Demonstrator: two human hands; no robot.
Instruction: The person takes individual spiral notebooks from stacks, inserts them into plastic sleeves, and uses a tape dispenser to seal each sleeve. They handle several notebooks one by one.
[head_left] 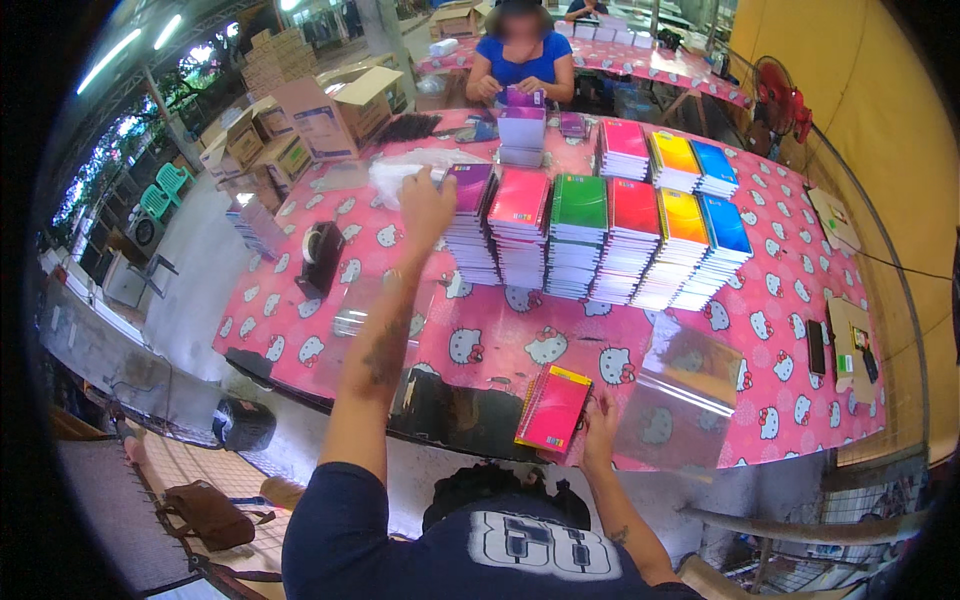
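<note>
My left hand reaches across the table to the purple notebook on top of the leftmost stack. Its fingers are bent around that notebook's left edge. Near the front table edge, my right hand grips the right side of a small bundle of spiral notebooks, with a pink notebook uppermost and a yellow one showing beneath. Alongside the purple stack stand stacks topped by a pink notebook, a green notebook, a red notebook, a yellow notebook and a blue notebook.
Clear plastic sheets lie right of my right hand. A black tape dispenser stands at the left, and crumpled plastic lies beyond my left hand. Across the table a person in a blue top handles a purple notebook. Cardboard boxes stand far left.
</note>
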